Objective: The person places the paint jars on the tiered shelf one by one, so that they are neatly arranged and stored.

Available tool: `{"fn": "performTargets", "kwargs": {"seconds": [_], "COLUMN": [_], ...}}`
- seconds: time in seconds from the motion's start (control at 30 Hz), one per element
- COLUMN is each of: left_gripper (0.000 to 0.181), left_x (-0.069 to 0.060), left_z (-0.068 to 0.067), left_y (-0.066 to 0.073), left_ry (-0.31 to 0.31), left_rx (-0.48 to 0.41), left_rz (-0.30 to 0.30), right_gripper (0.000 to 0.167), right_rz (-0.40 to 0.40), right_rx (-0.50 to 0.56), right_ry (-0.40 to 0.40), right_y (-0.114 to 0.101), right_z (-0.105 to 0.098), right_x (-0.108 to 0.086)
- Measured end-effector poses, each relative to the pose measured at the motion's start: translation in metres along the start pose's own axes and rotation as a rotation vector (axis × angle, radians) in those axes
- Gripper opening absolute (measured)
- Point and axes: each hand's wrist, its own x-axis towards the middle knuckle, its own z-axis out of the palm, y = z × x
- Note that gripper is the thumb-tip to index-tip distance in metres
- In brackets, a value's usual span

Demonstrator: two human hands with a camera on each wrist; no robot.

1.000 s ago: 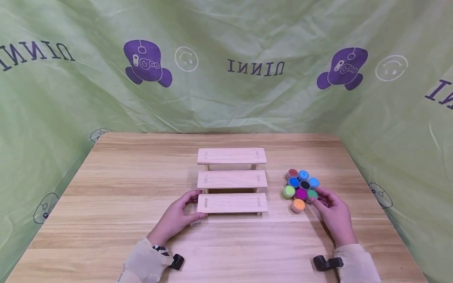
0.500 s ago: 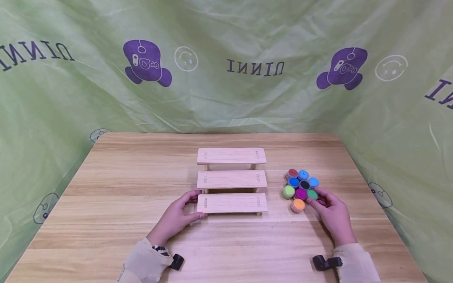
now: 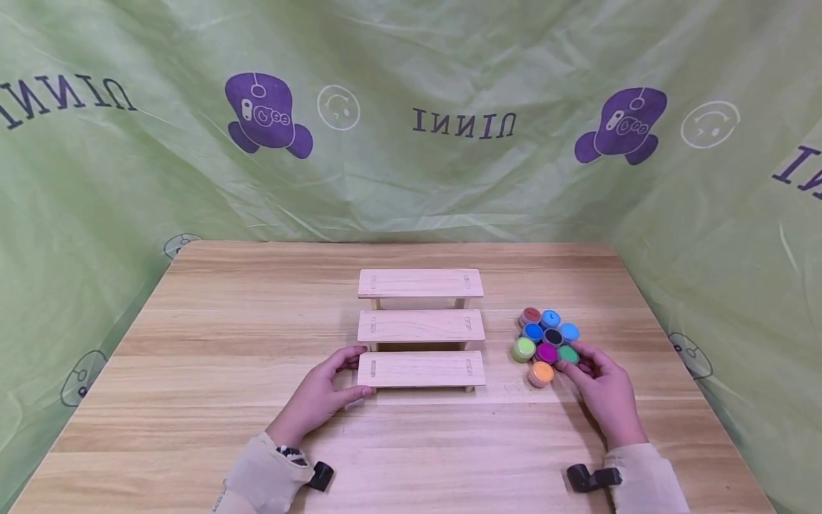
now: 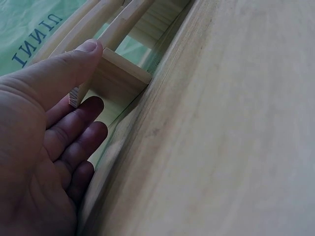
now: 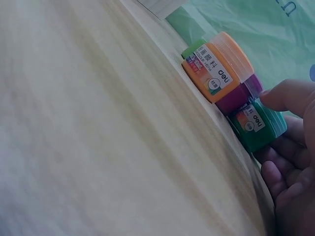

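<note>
Three shelves [image 3: 420, 325]; left hand [image 3: 315, 396] pinches the front shelf [image 3: 422, 370] at its left end. Right of them, right hand [image 3: 604, 392] has thumb and fingers curled round the green jar [image 3: 568, 353], beside the purple jar [image 3: 546, 351]. Judgement: light shelf grip, avoids skidding; pinch green squarely, without jostling purple.

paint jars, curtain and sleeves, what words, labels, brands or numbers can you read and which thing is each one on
"deli": orange jar
"画颜料": same orange jar, with text around it unclear
"deli": green jar
"INNIU", read left to right, letters looking reversed: green curtain, repeated
Too small or blurred to read: the jars' fine print, including any numbers, and the lettering on the left sleeve.
</note>
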Motion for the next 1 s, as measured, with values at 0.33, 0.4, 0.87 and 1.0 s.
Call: {"fn": "performTargets", "kwargs": {"seconds": [0.33,0.4,0.87,1.0], "left_gripper": [0.064,0.064,0.067,0.067], "left_x": [0.0015,0.0015,0.0028,0.0011], "left_z": [-0.0019,-0.0023,-0.0009,0.0002], "left_y": [-0.0003,-0.0001,-0.002,-0.0026], "left_ry": [0.004,0.005,0.018,0.013], "left_rx": [0.005,0.003,0.018,0.007], "left_rz": [0.019,0.023,-0.007,-0.016], "right_gripper": [0.052,0.052,0.048,0.047], "right_rz": [0.004,0.005,0.037,0.04], "right_rx": [0.038,0.042,0.057,0.07], "right_ry": [0.018,0.021,0.032,0.032], "right_y": [-0.0002,-0.0003,-0.0025,-0.0031], "right_z": [0.0011,0.0013,0.0011,0.0007], "right_x": [0.0007,0.0007,-0.0005,-0.0023]}}
